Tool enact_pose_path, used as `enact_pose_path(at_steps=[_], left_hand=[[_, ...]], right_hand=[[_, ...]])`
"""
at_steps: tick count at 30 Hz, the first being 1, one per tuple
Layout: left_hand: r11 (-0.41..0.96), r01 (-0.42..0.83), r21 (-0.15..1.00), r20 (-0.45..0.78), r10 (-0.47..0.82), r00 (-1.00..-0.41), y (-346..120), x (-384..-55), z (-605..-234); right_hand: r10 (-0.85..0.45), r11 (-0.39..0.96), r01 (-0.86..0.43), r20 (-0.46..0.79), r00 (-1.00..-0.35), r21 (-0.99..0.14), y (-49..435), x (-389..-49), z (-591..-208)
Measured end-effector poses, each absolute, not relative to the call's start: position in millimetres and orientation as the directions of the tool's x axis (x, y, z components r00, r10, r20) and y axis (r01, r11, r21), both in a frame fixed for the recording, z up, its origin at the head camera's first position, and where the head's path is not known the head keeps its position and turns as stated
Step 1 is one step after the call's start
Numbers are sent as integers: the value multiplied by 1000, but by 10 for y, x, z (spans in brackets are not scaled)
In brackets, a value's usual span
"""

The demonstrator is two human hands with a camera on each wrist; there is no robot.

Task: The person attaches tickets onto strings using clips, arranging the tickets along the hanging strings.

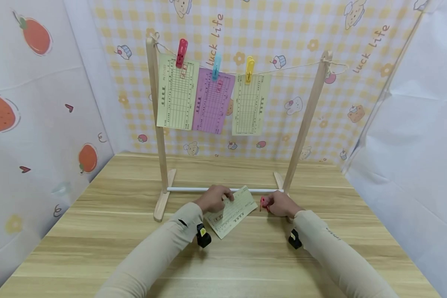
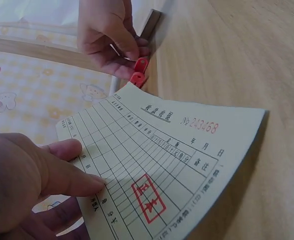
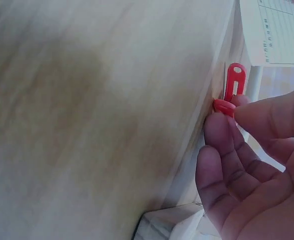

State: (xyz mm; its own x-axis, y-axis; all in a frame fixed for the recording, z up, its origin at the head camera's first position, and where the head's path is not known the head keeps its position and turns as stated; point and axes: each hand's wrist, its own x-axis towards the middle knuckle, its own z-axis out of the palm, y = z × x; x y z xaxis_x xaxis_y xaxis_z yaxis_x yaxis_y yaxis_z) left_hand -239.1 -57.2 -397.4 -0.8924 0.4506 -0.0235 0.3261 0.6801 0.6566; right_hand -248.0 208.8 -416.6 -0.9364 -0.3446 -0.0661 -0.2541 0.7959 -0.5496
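My left hand [image 1: 215, 198] pinches the edge of a pale yellow-green receipt slip [image 1: 232, 213] between thumb and fingers, low over the wooden table. Its printed grid, red number and red stamp show in the left wrist view, where the slip [image 2: 162, 150] curves upward a little. A short way to the right, my right hand [image 1: 281, 203] holds a red clothespin [image 1: 263, 203] between thumb and fingertips. The right wrist view shows this red clothespin [image 3: 234, 85] near the slip's corner, apart from it.
A wooden stand with left post [image 1: 160, 145] and right post [image 1: 305, 128] carries a string [image 1: 290, 67]. From it hang a yellow-green slip [image 1: 179, 95] under a red clip [image 1: 181, 53], a purple slip [image 1: 213, 101] under a blue clip, and another yellow-green slip [image 1: 249, 105] under a yellow clip. A white rod [image 1: 190, 189] joins the posts low down.
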Motion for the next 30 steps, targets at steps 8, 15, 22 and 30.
enact_pose_path(at_steps=[8, 15, 22, 30], left_hand=[[656, 366, 660, 23, 470, -882, -573, -2418, -3870], [645, 365, 672, 17, 479, -878, -561, -2427, -3769], [655, 392, 647, 51, 476, -878, -524, -2426, -3605], [658, 367, 658, 35, 460, -887, -475, -2464, -3511]], right_hand=[[-413, 742, -297, -60, -909, -601, 2097, -2491, -4181], [-437, 748, -341, -36, -899, -569, 2083, -2477, -4174], [-442, 786, -395, 14, -897, -476, 2078, -2483, -4161], [-394, 819, -350, -3, -919, -454, 2079, -2488, -4156]])
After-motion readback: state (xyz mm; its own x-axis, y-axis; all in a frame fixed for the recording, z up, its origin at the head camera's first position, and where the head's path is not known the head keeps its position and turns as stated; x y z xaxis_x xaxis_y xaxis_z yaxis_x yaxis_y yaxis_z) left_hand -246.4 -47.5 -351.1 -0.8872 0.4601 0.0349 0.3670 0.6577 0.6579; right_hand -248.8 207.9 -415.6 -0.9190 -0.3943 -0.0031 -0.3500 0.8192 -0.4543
